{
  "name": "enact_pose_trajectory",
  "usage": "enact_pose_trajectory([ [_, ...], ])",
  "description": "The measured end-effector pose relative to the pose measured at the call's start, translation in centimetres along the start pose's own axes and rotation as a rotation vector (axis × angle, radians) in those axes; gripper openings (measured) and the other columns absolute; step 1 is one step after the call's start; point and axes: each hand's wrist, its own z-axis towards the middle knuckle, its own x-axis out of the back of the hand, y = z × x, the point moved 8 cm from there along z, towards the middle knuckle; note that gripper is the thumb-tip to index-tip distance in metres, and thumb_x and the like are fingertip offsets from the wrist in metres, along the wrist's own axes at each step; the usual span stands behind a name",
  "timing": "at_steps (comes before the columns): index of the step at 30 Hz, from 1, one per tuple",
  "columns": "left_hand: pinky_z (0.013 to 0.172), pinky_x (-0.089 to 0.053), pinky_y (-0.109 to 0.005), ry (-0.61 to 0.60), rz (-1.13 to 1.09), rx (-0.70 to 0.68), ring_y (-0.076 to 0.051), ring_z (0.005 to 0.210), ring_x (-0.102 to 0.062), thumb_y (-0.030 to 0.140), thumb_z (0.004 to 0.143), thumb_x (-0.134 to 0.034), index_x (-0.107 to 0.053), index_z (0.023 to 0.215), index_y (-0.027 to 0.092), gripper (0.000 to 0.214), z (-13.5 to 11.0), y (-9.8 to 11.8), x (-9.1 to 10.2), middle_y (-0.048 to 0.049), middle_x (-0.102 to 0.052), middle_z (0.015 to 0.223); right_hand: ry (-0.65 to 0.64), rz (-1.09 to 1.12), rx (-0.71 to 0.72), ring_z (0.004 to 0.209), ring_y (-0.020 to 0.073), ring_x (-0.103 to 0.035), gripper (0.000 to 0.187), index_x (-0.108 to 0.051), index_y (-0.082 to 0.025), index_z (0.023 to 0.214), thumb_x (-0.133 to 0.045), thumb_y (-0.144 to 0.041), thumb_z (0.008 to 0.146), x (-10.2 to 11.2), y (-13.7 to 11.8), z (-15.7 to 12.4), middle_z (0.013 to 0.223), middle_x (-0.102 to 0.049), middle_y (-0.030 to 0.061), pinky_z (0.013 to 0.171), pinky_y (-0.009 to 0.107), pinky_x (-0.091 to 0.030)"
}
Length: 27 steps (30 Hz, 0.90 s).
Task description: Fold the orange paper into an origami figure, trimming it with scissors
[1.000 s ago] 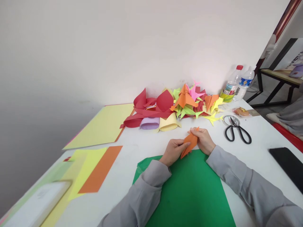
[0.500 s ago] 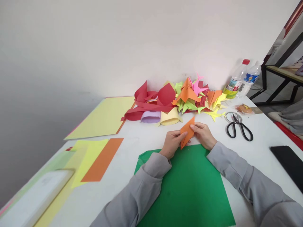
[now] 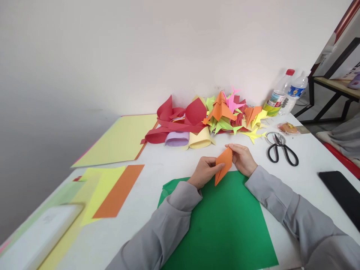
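Observation:
A small piece of folded orange paper (image 3: 224,162), diamond-shaped, is held up between both hands above the far edge of a large green sheet (image 3: 225,225). My left hand (image 3: 203,171) grips its left side, thumb across the front and fingers behind. My right hand (image 3: 242,157) pinches the top right corner between thumb and fingertips; its other fingers are partly hidden behind the paper.
Folded paper shapes (image 3: 221,112) and curled red paper (image 3: 194,116) lie against the wall. Scissors (image 3: 281,148), tape (image 3: 271,138), two bottles (image 3: 277,95) and a black phone-like slab (image 3: 340,195) are on the right. Coloured sheets (image 3: 118,191) and a white box (image 3: 42,232) lie left.
The orange paper has tilted and dropped slightly, its lower tip now further down. My right hand has shifted up to its top corner. The view has moved slightly.

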Motion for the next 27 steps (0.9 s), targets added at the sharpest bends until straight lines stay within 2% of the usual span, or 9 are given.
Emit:
enact_pose_trajectory([
  [5,0.047,-0.04,-0.023,0.017,0.003,0.011,-0.012,0.049,-0.051,0.041,0.063,-0.071,-0.065,0.059,0.011,0.031,0.0,0.1,0.0,-0.0011,-0.06,0.053,0.009,0.057,0.017,0.056,0.0106,-0.053,0.023,-0.07,-0.017,0.072,-0.076,-0.036,0.061,0.3,-0.1,0.3,0.061,-0.061,-0.0011,0.058,0.026,-0.043],
  [8,0.05,-0.045,-0.025,0.075,-0.093,0.051,-0.014,0.051,-0.056,0.043,0.063,-0.071,-0.067,0.063,0.011,0.032,0.0,-0.1,0.3,-0.0035,-0.065,0.057,-0.018,0.024,0.02,0.057,0.0116,-0.054,0.033,-0.069,-0.018,0.079,-0.072,-0.048,0.064,0.0,-0.2,0.2,0.062,-0.059,-0.0011,0.057,0.026,-0.043],
  [10,0.053,-0.049,-0.027,0.114,-0.179,0.089,-0.015,0.053,-0.06,0.044,0.062,-0.072,-0.068,0.068,0.011,0.034,0.0,-0.4,0.5,-0.0055,-0.067,0.062,-0.084,-0.074,0.036,0.057,0.0124,-0.053,0.037,-0.068,-0.019,0.078,-0.07,-0.053,0.064,-0.7,-0.2,-0.1,0.062,-0.06,-0.0005,0.056,0.027,-0.043],
  [13,0.056,-0.053,-0.03,0.16,-0.245,0.107,-0.017,0.055,-0.062,0.047,0.06,-0.074,-0.068,0.073,0.011,0.038,0.0,-0.6,0.7,-0.0067,-0.068,0.065,-0.201,-0.303,0.079,0.055,0.0124,-0.052,0.032,-0.067,-0.017,0.071,-0.076,-0.046,0.06,-1.8,0.0,-0.6,0.062,-0.062,-0.0001,0.056,0.027,-0.042],
  [15,0.057,-0.054,-0.031,0.177,-0.265,0.099,-0.017,0.056,-0.063,0.048,0.059,-0.075,-0.068,0.073,0.012,0.039,0.1,-0.7,0.8,-0.0061,-0.068,0.064,-0.225,-0.403,0.095,0.054,0.0124,-0.051,0.031,-0.068,-0.017,0.07,-0.077,-0.044,0.057,-2.0,0.3,-0.8,0.062,-0.063,-0.0004,0.056,0.027,-0.041],
  [20,0.055,-0.054,-0.03,0.161,-0.286,0.092,-0.017,0.057,-0.062,0.051,0.06,-0.073,-0.068,0.075,0.012,0.042,0.2,-1.0,0.6,-0.0049,-0.067,0.064,-0.175,-0.431,0.116,0.051,0.0117,-0.048,0.031,-0.067,-0.017,0.062,-0.073,-0.047,0.063,-1.4,0.3,-0.5,0.053,-0.058,-0.0016,0.053,0.027,-0.038],
  [22,0.054,-0.053,-0.029,0.163,-0.275,0.075,-0.015,0.056,-0.061,0.051,0.061,-0.072,-0.066,0.07,0.011,0.041,0.2,-0.9,0.5,-0.0031,-0.066,0.063,-0.149,-0.408,0.108,0.05,0.0112,-0.048,0.03,-0.066,-0.017,0.059,-0.073,-0.046,0.063,-1.1,0.2,-0.4,0.052,-0.057,-0.0016,0.053,0.026,-0.038],
  [24,0.054,-0.053,-0.029,0.185,-0.265,0.055,-0.015,0.056,-0.06,0.048,0.062,-0.072,-0.064,0.065,0.012,0.038,0.1,-0.7,0.7,-0.0011,-0.064,0.061,-0.131,-0.386,0.102,0.051,0.011,-0.048,0.029,-0.066,-0.017,0.058,-0.074,-0.045,0.063,-0.9,0.2,-0.4,0.054,-0.058,-0.0014,0.054,0.026,-0.038],
  [27,0.058,-0.053,-0.029,0.244,-0.284,0.01,-0.015,0.058,-0.061,0.043,0.062,-0.074,-0.067,0.069,0.012,0.032,0.1,-0.3,1.2,-0.001,-0.065,0.062,-0.127,-0.372,0.107,0.052,0.0108,-0.048,0.028,-0.066,-0.016,0.059,-0.074,-0.043,0.063,-0.9,0.1,-0.3,0.056,-0.059,-0.0011,0.055,0.026,-0.038],
])
